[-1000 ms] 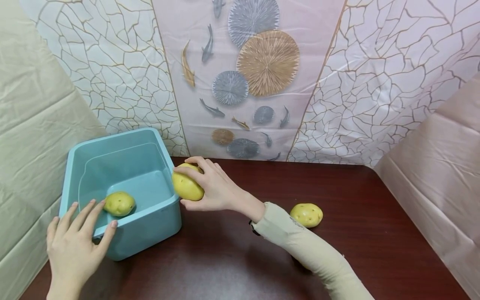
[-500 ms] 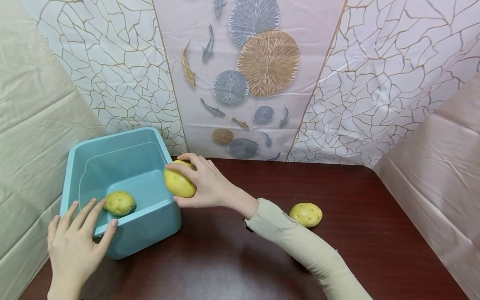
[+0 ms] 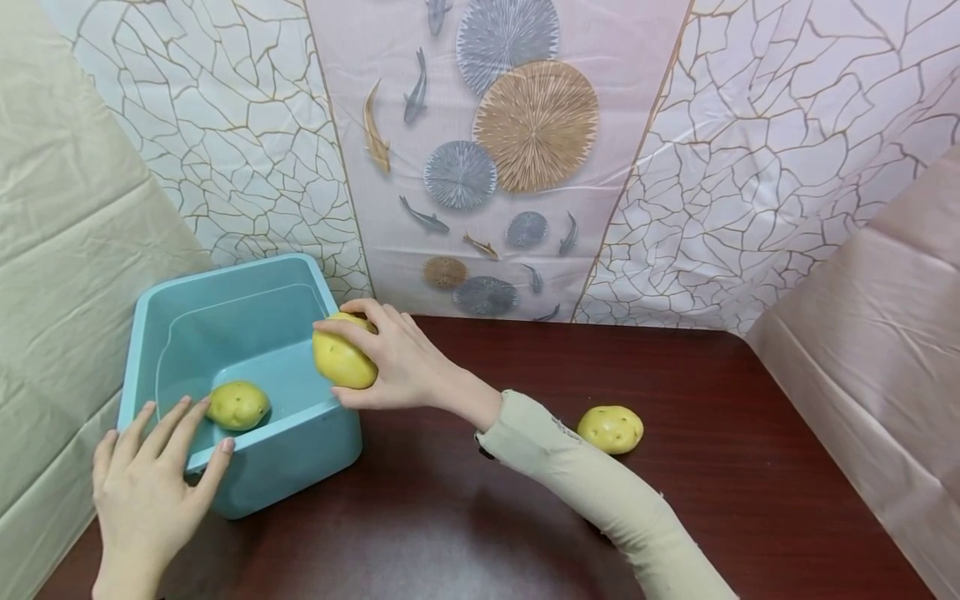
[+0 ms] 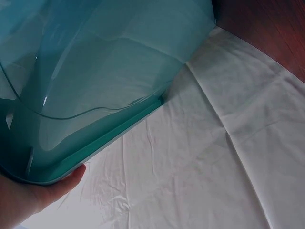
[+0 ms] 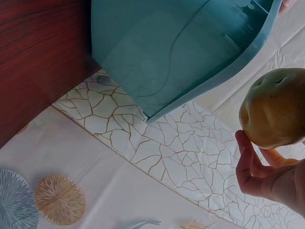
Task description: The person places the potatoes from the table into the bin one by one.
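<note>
My right hand (image 3: 401,358) grips a yellow potato (image 3: 339,358) between thumb and fingers, over the right rim of a light blue plastic bin (image 3: 292,467). The right wrist view shows the held potato (image 5: 276,107) up close, with fingertips against its side and the bin's wall (image 5: 138,57) beyond. Inside the bin, another potato (image 3: 238,406) lies on the floor near the front left. My left hand (image 3: 150,492) rests with spread fingers over the bin's front-left corner. In the left wrist view, a digit of the left hand (image 4: 52,193) lies along the rim.
A third potato (image 3: 611,429) lies on the dark red-brown table (image 3: 480,508), just beyond my right sleeve (image 3: 600,483). Patterned cloth (image 3: 262,150) hangs along the back, and plain beige cloth (image 3: 67,250) closes off the left side, close beside the bin.
My right hand has moved left and slightly up with its potato, from beside the bin's right wall to over the rim. My left hand and the other potatoes stay put.
</note>
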`<state>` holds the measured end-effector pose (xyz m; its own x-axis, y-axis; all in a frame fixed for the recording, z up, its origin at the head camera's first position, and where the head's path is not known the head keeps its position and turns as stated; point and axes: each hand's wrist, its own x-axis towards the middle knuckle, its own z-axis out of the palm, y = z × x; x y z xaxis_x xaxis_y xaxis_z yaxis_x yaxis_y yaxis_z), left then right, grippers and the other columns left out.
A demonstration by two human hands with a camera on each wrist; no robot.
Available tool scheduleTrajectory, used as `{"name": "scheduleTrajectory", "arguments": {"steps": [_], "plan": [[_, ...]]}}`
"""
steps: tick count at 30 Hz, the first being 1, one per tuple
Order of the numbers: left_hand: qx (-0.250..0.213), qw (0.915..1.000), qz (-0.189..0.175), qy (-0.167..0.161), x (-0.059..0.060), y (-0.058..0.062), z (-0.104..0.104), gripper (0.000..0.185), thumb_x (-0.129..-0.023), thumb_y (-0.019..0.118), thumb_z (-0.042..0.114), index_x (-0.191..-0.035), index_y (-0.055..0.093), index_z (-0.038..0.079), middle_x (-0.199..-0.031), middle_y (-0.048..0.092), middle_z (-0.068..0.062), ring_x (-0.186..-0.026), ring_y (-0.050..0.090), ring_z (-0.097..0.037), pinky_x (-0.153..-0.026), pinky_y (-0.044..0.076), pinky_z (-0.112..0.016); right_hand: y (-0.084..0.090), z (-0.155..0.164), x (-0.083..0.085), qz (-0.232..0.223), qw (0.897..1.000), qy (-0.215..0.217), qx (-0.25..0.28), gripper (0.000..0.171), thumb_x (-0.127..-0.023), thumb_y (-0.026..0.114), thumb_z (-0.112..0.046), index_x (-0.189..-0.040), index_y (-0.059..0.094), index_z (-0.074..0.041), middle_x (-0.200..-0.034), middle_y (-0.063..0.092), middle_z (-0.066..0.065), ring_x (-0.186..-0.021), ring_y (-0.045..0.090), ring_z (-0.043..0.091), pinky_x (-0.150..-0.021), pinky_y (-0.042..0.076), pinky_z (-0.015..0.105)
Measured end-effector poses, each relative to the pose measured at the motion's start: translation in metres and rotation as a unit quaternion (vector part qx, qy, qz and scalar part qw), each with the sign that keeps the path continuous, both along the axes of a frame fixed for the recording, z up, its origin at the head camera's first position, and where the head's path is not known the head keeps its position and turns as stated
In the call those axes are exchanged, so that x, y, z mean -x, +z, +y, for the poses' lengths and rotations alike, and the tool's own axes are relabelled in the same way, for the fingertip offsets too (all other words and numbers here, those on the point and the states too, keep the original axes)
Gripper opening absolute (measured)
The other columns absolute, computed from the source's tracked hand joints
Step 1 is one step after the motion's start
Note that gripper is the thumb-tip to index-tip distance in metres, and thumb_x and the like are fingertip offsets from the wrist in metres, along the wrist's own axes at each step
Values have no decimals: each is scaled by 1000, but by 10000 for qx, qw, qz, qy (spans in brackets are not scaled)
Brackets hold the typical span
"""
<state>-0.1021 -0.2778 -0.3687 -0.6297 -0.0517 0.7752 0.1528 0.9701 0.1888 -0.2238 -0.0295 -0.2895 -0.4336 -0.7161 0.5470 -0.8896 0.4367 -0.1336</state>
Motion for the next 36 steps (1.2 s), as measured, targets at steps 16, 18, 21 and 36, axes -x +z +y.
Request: {"name": "scheduleTrajectory", "arguments": {"steps": [16,18,21,36], "plan": [[10,10000,-46,28,0,-1,-1,58,-83,43,54,-115,59,7,-111,60,-23,-118,43,-42,-100,21,-61,10,-14,-1,-39,10000,-69,-47,61,-70,63,-45,-126,46,-29,-128,43,0,-104,46,13,-71,35,21],[8,10000,-38,29,0,-1,0,59,-83,43,54,-115,59,7,-111,60,-23,-118,43,-42,-100,21,-61,11,-16,-1,-13,10000,-69,-56,61,-70,62,-45,-126,46,-29,-128,43,0,-106,46,13,-71,35,21],[20,10000,-11,36,0,-1,0,60,-84,41,56,-115,59,7,-111,60,-24,-118,43,-42,-100,22,-61,13,-18,0,-31,9999,-91,-116,61,-70,61,-46,-127,46,-29,-129,42,0,-106,46,13,-72,35,22],[32,9999,105,13,0,-1,1,66,-84,36,61,-113,60,7,-109,60,-23,-117,44,-42,-100,21,-60,25,-29,-1,47,9981,-198,-577,59,-75,56,-46,-130,42,-30,-136,38,2,-108,46,15,-76,33,23]]}}
